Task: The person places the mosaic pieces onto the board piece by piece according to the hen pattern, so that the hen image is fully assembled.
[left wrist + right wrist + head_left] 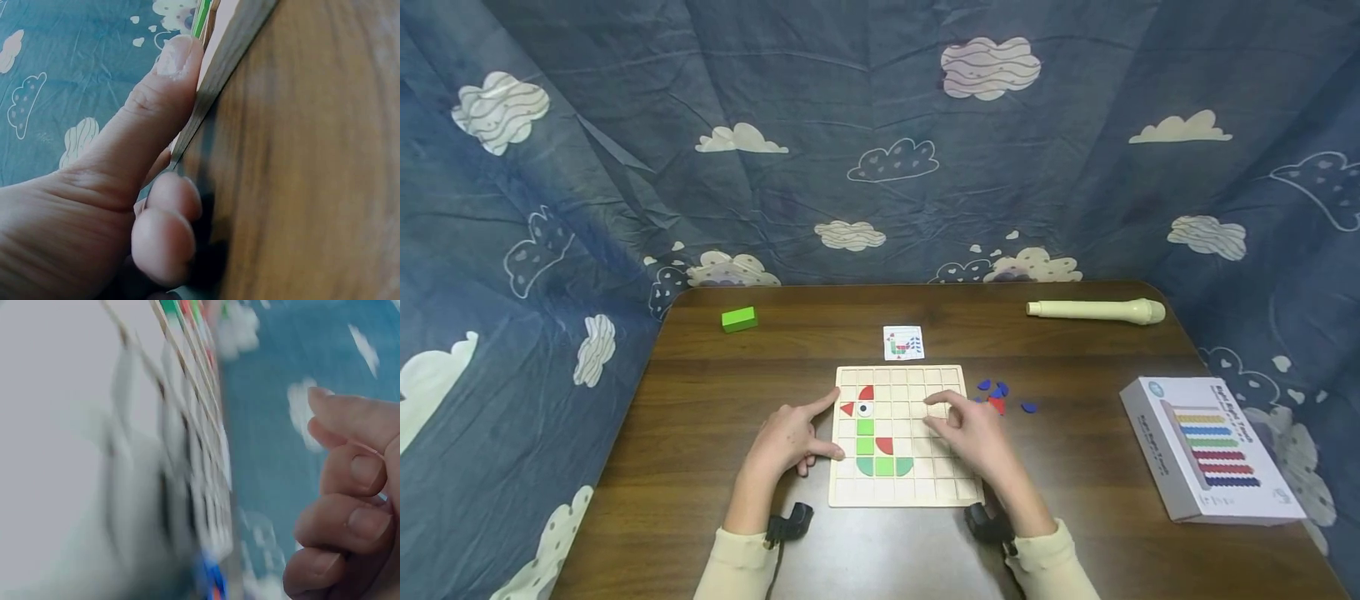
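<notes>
A pale wooden grid board (925, 492) lies on the table. On its left side, pieces form a bird-like shape: a red triangle (847, 408), an eye piece (865, 408), red quarter circles, green squares (865, 427) and darker green quarter circles (904, 466). My left hand (786, 437) rests at the board's left edge, thumb and index finger spread along it, other fingers bent. Over the board's right side hovers my right hand (973, 433), thumb and index fingertips apart with nothing between them. In the right wrist view its other fingers (319, 519) curl loosely.
Blue pieces (1029, 407) and a red piece (996, 406) lie right of the board. Behind it is a pattern card (902, 342). A green block (739, 319) stands back left, a cream toy microphone (1097, 311) back right, and a white box (1213, 450) at the right.
</notes>
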Demonstrator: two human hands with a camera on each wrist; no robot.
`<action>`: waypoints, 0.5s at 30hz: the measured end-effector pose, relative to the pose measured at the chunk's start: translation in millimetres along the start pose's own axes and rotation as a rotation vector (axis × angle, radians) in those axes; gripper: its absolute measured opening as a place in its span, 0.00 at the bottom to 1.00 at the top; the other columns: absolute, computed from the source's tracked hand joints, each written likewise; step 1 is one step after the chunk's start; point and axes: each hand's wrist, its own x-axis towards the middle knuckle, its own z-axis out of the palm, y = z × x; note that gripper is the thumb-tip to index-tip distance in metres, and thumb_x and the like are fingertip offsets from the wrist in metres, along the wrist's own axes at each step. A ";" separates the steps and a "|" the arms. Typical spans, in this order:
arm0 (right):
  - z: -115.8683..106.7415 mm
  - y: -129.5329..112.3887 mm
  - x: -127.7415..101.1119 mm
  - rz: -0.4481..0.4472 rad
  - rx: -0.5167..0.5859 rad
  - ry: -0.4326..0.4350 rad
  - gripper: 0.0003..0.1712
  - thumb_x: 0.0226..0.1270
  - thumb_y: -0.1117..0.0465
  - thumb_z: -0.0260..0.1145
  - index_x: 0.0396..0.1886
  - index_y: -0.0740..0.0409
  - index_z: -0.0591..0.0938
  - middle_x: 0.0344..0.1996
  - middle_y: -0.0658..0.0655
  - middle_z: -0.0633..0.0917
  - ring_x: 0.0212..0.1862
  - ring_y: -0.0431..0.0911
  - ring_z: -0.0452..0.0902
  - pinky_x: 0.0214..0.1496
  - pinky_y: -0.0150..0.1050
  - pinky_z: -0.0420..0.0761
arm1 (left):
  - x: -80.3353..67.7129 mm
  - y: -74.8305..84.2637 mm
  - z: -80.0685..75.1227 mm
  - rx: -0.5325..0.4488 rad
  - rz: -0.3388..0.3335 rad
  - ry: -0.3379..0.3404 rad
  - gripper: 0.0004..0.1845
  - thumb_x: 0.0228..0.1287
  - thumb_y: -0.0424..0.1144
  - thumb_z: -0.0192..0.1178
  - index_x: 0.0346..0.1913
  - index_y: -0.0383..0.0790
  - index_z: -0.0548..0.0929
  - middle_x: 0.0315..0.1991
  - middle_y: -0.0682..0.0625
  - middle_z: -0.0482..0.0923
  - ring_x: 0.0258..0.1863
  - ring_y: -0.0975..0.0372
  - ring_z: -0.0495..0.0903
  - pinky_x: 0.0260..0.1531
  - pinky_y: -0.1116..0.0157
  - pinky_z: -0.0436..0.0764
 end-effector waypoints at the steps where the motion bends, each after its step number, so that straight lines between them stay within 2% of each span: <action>1: -9.5 9.9 0.4 0.022 0.007 0.022 0.15 0.68 0.53 0.77 0.52 0.48 0.89 0.15 0.44 0.71 0.19 0.37 0.62 0.22 0.32 0.62 | -0.1 0.3 0.3 -0.002 0.000 -0.001 0.59 0.40 0.54 0.88 0.80 0.65 0.69 0.11 0.53 0.73 0.08 0.62 0.76 0.16 0.67 0.69; 4: -35.9 41.7 -0.4 0.101 -0.017 0.072 0.17 0.70 0.52 0.75 0.55 0.50 0.89 0.17 0.46 0.73 0.19 0.39 0.63 0.22 0.34 0.62 | -0.2 0.9 0.4 -0.007 -0.003 -0.006 0.59 0.40 0.54 0.88 0.80 0.65 0.69 0.11 0.54 0.72 0.08 0.62 0.76 0.16 0.68 0.69; 7: -52.9 70.5 -1.3 0.171 -0.060 0.063 0.18 0.72 0.52 0.74 0.57 0.52 0.87 0.18 0.49 0.74 0.20 0.42 0.64 0.23 0.36 0.63 | -0.5 1.6 -0.3 -0.002 -0.009 -0.002 0.59 0.41 0.54 0.87 0.80 0.65 0.69 0.11 0.54 0.72 0.08 0.62 0.76 0.16 0.68 0.68; 11: -59.5 93.3 -0.2 0.214 -0.104 -0.023 0.23 0.72 0.50 0.73 0.61 0.54 0.85 0.20 0.50 0.75 0.22 0.43 0.66 0.24 0.37 0.63 | -0.8 2.0 -0.8 0.008 -0.012 0.002 0.58 0.42 0.54 0.87 0.80 0.65 0.69 0.11 0.53 0.72 0.09 0.61 0.76 0.16 0.68 0.67; 15: -55.0 100.6 1.7 0.229 -0.133 -0.068 0.24 0.71 0.50 0.73 0.62 0.54 0.85 0.20 0.50 0.75 0.23 0.44 0.68 0.25 0.39 0.63 | -0.7 1.5 0.4 0.002 -0.008 -0.004 0.59 0.41 0.54 0.87 0.80 0.64 0.69 0.12 0.52 0.73 0.09 0.61 0.77 0.16 0.67 0.68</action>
